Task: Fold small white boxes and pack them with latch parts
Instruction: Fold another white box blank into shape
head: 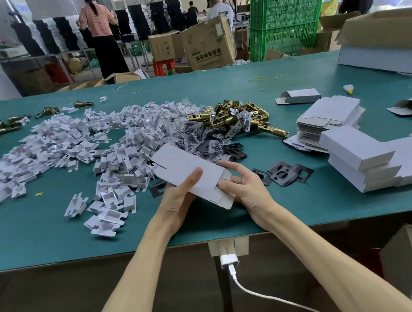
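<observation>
Now folding: a white box taking shape in both hands

Just above the near edge of the desk, the left hand is gripping a small white box from below. Its thumb is lying across the top panel and its fingers are curling underneath, probably to hold the sleeve square while the end gets closed. The right hand is cupping the near end, thumb along the side edge and curled fingertips pressing at the end flap — judging by that, the tuck is under way and nothing is packed yet. Supplies are lying within easy reach: flat blanks and finished boxes are stacking up to the right, and black strike plates are sitting just beside the right hand. Brass latches are piling up beyond the box — and white inserts are sprawling to the left.
</observation>
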